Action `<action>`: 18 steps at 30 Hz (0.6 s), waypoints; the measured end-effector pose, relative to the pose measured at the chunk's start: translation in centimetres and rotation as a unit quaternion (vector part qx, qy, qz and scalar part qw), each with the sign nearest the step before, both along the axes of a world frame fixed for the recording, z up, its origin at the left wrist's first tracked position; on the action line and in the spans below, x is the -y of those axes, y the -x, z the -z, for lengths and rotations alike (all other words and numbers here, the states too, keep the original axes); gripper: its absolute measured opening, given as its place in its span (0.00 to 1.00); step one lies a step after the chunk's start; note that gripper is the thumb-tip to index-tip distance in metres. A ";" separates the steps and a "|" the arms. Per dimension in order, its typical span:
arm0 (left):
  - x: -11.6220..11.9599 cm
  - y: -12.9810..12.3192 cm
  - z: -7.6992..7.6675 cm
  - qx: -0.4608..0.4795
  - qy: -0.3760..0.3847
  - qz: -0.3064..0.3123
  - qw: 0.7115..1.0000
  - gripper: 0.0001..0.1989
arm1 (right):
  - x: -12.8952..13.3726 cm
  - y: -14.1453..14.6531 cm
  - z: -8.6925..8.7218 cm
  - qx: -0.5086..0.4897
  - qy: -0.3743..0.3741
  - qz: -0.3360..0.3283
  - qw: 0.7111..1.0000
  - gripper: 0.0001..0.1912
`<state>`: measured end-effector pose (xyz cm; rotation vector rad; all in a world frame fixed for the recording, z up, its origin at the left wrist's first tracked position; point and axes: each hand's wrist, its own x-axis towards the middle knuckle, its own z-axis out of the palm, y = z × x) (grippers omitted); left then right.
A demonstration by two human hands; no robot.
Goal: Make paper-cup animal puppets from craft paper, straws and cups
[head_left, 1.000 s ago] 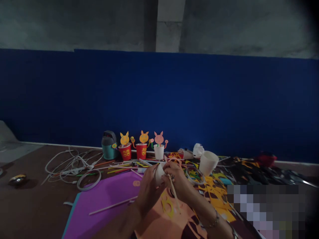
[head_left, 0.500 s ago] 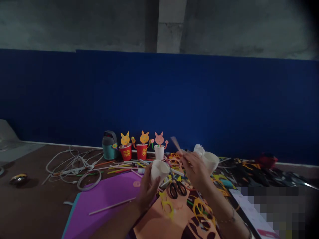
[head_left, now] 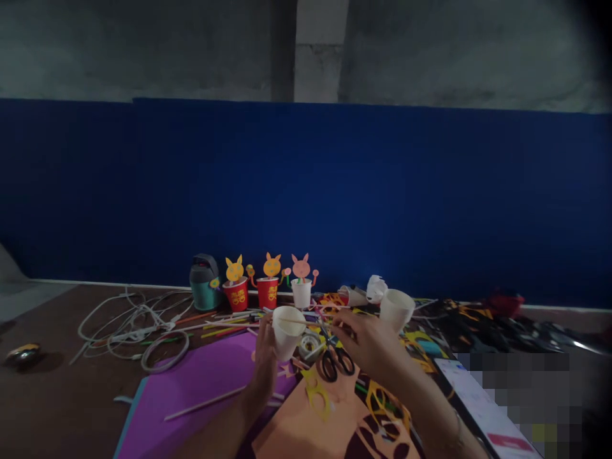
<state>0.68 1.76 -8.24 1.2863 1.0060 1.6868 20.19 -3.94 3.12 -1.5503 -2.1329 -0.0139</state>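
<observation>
My left hand (head_left: 264,366) is wrapped round a white paper cup (head_left: 288,338), its opening tilted up. A thin light stick (head_left: 294,320) lies across the cup's mouth, and my right hand (head_left: 366,338) pinches its right end. Black-handled scissors (head_left: 337,363) and a roll of tape (head_left: 310,345) lie between the hands. Below are an orange paper sheet (head_left: 310,421) and a yellow cut-out (head_left: 317,395). A purple sheet (head_left: 191,382) lies under my left arm.
Two red cups (head_left: 236,295) and a white cup (head_left: 302,294) with paper animal heads stand at the back. Beside them is a teal container (head_left: 204,293). White cables (head_left: 138,325) lie left. Another white cup (head_left: 396,310) and a phone-like screen (head_left: 482,408) are right.
My right hand has lowered and moved left, bringing the stick from upright to level across the cup. The cup has shifted slightly left, and the tape roll now shows.
</observation>
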 end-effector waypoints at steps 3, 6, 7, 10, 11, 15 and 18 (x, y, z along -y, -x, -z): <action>0.5 -0.1 -0.8 -0.005 0.000 -0.014 1.000 0.24 | 0.0 0.5 0.4 -0.001 -0.005 -0.016 1.000 0.09; 0.8 -0.1 -1.0 -0.010 0.005 -0.022 1.000 0.25 | -0.1 1.1 0.8 -0.005 -0.001 -0.015 1.000 0.09; 0.8 -0.1 -0.9 -0.014 0.006 -0.019 1.000 0.25 | -0.1 1.3 0.9 -0.009 0.002 -0.011 1.000 0.09; 0.6 0.0 -0.1 -0.024 0.000 -0.002 1.000 0.22 | 0.0 1.4 1.0 -0.024 0.017 -0.004 1.000 0.08; 0.6 0.1 0.3 -0.025 -0.004 0.004 1.000 0.21 | 0.0 1.3 1.0 -0.029 0.024 -0.005 0.999 0.08; 0.5 0.2 1.2 -0.064 -0.038 0.006 0.997 0.19 | 0.2 0.8 0.7 -0.062 0.061 -0.018 0.996 0.08; 0.9 0.3 1.4 -0.129 -0.078 -0.008 0.989 0.19 | 0.2 0.6 0.7 -0.107 0.102 -0.046 0.988 0.08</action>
